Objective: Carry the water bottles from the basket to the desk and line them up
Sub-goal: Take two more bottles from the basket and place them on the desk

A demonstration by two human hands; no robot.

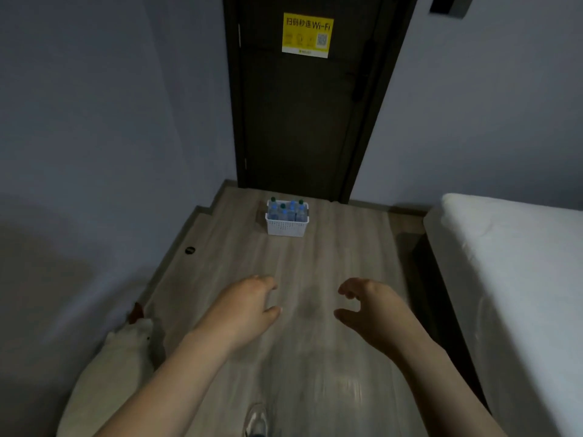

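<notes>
Currently head view: white basket (286,227) on the floor (331,253) by the dark door (303,121), water bottles (288,210) upright inside; left hand (244,305) and right hand (372,310) held forward, apart, fingers loosely curled, holding nothing; bed (511,263) at right

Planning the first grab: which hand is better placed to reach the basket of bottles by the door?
Left, marginally. Both hands are empty and loosely curled, well short of the white basket on the floor, but the basket lies more in line with the left hand than the right hand.
</notes>
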